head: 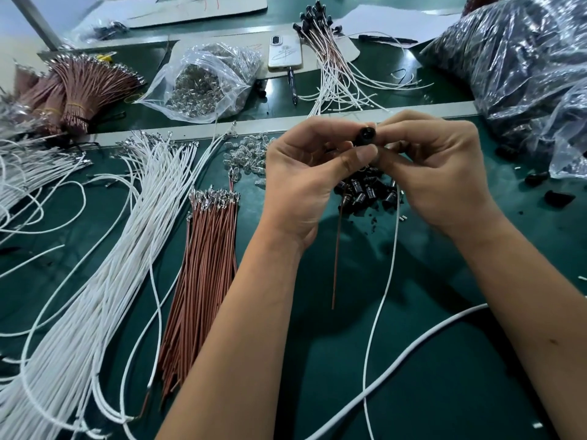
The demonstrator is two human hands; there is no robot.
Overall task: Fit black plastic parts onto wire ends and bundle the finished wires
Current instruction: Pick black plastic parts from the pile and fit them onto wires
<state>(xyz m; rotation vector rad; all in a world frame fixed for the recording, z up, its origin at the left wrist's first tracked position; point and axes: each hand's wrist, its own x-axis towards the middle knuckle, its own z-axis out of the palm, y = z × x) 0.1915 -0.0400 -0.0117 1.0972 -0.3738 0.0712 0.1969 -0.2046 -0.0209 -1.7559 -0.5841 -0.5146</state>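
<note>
Both hands are raised above the green table (413, 360), pinching one black plastic part (365, 135) between them; the left hand (305, 182) has its thumb and curled fingers on it, the right hand (438, 173) grips it from the other side; two wires hang below, one brown wire (336, 249) and one white wire (389, 274); a loose heap of black parts (365, 193) lies just beneath; beside it lie one brown bundle (203, 281) and one white bundle (104, 265), too many strands to count.

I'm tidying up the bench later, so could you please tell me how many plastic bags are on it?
2: a clear bag of small clear parts behind the white wires, and a big bag of dark parts at the far right. More may lie out of view.
</note>
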